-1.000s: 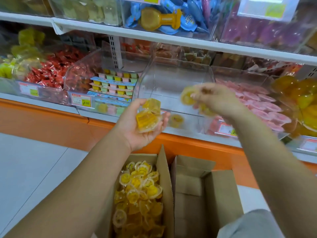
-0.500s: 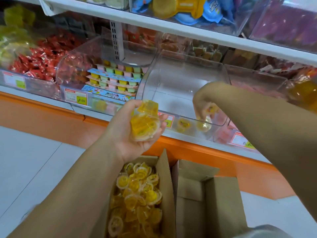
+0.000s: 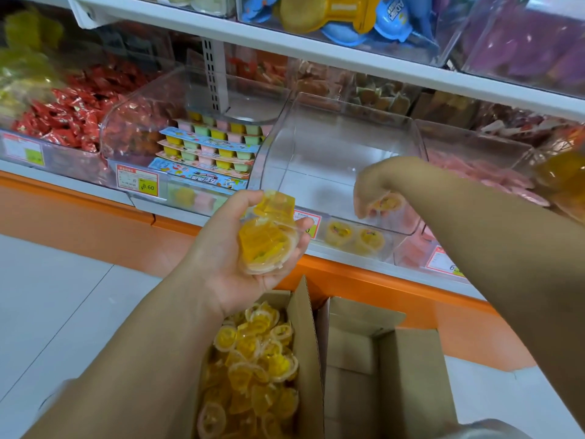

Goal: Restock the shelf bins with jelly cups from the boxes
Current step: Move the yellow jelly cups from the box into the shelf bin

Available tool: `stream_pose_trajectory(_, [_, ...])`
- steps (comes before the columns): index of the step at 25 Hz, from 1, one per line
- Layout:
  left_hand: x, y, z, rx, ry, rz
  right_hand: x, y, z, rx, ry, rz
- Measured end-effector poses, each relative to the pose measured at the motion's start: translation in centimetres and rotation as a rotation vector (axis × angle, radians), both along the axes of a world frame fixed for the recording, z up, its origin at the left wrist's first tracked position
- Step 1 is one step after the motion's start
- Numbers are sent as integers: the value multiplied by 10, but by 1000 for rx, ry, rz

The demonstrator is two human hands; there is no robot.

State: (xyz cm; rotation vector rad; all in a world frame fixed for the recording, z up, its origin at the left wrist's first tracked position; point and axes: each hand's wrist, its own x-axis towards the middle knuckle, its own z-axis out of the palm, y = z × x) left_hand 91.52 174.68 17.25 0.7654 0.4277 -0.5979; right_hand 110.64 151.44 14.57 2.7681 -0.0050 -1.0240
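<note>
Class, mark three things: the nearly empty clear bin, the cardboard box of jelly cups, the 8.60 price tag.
clear bin (image 3: 311, 188), head view, its bare floor.
cardboard box (image 3: 308, 359), head view, its right side wall.
price tag (image 3: 137, 179), head view, its middle.

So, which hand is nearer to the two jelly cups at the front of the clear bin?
Right. The right hand is in the clear bin, just above the two jelly cups, holding another cup. The left hand is outside, to their left, holding several cups.

Head view, down toward shelf bins (image 3: 332, 147)
</note>
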Motion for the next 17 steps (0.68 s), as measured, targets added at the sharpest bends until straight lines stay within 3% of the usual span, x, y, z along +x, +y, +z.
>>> stream_pose_trajectory(3, [2,2,-1,-2,9,1,4,-10,16,570,-199,-401])
stream_pose_trajectory(5, [4,4,1,-15,6,13,-1,-9,15,912,-95,-715])
stream_pose_trajectory(8, [8,9,2,-29,-12,49,1,2,-7,1190,64,-969])
stream_pose_trajectory(13, [15,17,1,-50,-14,81,13,50,-33,1298,-72,-953])
stream_pose_trajectory(17, [21,25,2,-80,-13,123,18,85,-45,1167,-237,-791])
